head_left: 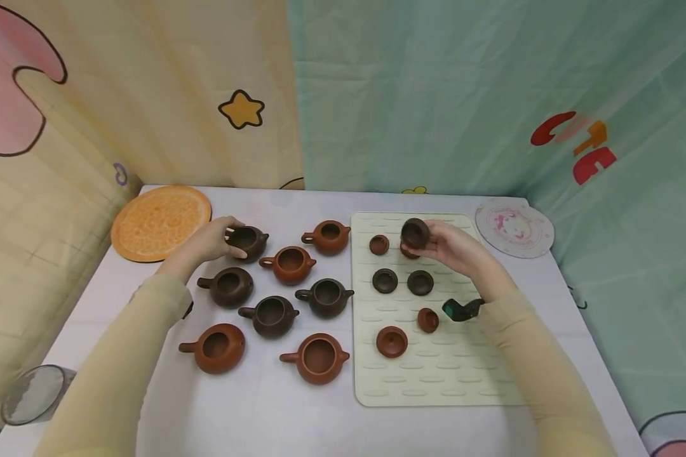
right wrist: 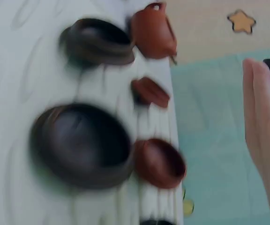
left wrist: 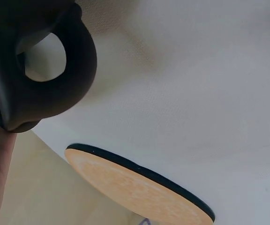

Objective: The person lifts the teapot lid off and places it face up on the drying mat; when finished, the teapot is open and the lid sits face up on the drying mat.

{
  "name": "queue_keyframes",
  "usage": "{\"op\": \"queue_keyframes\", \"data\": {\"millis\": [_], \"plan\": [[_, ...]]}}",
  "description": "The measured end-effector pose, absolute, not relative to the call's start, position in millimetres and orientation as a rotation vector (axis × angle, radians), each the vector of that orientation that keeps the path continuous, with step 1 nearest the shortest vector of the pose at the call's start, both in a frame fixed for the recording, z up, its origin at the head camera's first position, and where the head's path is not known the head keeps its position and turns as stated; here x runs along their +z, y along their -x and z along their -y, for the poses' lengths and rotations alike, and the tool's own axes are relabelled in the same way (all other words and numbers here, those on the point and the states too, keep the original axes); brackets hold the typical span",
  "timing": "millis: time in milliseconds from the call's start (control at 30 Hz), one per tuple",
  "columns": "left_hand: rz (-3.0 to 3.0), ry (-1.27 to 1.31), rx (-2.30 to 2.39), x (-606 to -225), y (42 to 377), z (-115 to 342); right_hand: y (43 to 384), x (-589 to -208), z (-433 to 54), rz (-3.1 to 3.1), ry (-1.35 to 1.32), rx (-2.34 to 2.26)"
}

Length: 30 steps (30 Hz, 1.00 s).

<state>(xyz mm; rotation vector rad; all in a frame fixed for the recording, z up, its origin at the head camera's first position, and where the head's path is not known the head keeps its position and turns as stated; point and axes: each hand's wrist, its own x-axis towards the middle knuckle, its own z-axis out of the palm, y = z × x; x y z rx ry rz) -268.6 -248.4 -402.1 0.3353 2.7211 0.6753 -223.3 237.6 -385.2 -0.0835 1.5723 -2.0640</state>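
Note:
At the back left of the table my left hand (head_left: 216,241) grips a dark brown teapot (head_left: 248,243), thumb on the near side and fingers at the far side. Its loop handle (left wrist: 81,70) fills the upper left of the left wrist view. My right hand (head_left: 454,251) holds a dark brown lid (head_left: 415,233) above the pale ribbed mat (head_left: 451,381), its hollow side facing the head camera. A reddish lid (head_left: 410,252) on the mat is partly hidden beneath it. In the right wrist view, straight fingers (right wrist: 260,103) show beside a dark edge of the held lid.
Several lidless teapots, dark (head_left: 271,317) and reddish (head_left: 319,359), stand left of the mat. More lids, such as a dark one (head_left: 385,280) and a reddish one (head_left: 391,341), lie on it. An orange round board (head_left: 161,222), a pink-patterned plate (head_left: 514,227) and a glass (head_left: 37,395) stand near the edges.

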Motion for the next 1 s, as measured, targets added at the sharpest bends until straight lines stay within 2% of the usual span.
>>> {"op": "queue_keyframes", "data": {"millis": [133, 433, 833, 1000], "plan": [[-2.723, -0.338, 0.678, -402.6, 268.8, 250.9, 206.1, -395.0, -269.6, -1.511, 0.005, -2.103], [-2.700, -0.329, 0.688, -400.9, 268.1, 250.0, 178.7, -419.3, -306.0, -1.952, -0.104, -1.784], [-2.692, -0.308, 0.697, -398.7, 266.6, 248.8, 166.9, -431.7, -303.1, -2.420, -0.183, -1.277], [-2.688, -0.306, 0.703, -398.2, 266.5, 248.5, 166.4, -436.5, -302.4, -2.505, -0.186, -1.217]]}}
